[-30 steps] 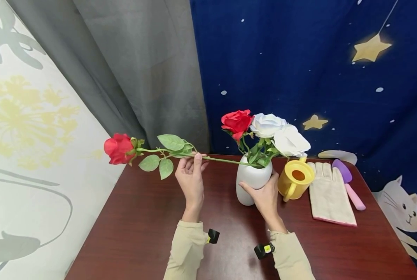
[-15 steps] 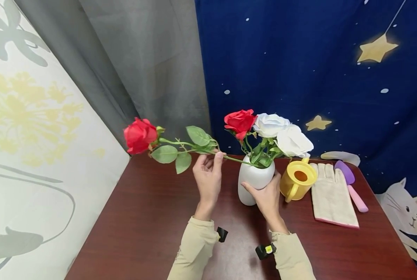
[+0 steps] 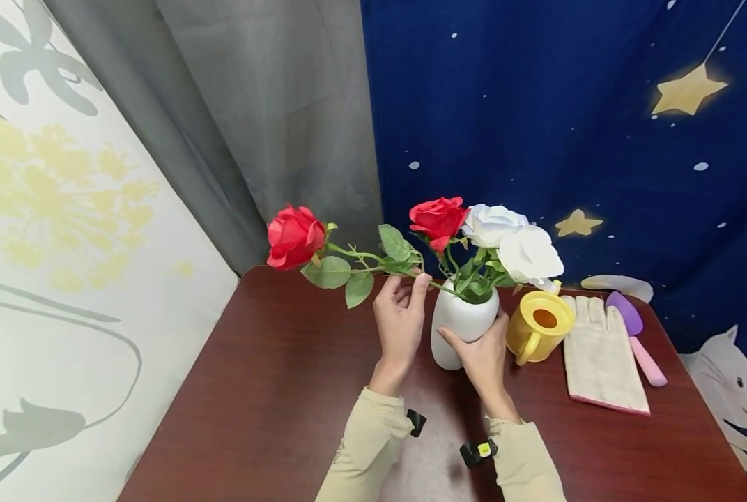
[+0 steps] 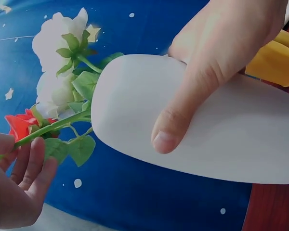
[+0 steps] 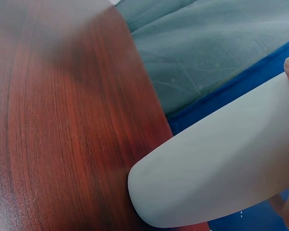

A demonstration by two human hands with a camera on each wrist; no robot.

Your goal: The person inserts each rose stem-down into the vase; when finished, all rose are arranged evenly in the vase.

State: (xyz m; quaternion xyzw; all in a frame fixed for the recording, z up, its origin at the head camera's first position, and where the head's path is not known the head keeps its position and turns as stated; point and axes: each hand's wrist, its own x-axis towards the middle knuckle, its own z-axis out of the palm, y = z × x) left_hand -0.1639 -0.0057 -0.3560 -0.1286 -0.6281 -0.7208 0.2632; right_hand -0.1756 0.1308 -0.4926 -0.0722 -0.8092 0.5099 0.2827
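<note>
My left hand (image 3: 401, 314) pinches the green stem of a red rose (image 3: 295, 237) between thumb and fingers. The rose leans far to the left, its leaves (image 3: 359, 287) just left of the fingers and its stem end inside the mouth of a white vase (image 3: 467, 317). Around the vase's right side my right hand (image 3: 483, 355) grips, thumb across the front, as the left wrist view shows too. Another red rose (image 3: 438, 219) and two white roses (image 3: 530, 254) stand in the vase. The stem's lower end is hidden within it.
A yellow watering can (image 3: 539, 324) stands close to the right of the vase and right hand. Beyond it lie a cream work glove (image 3: 602, 355) and a small trowel (image 3: 648, 361) with purple blade and pink handle. Curtains (image 3: 298, 104) hang behind the table's back edge.
My left hand has moved right toward the vase, carrying the red rose with it, and more of the stem has slid into the mouth. The right hand keeps its grip on the vase.
</note>
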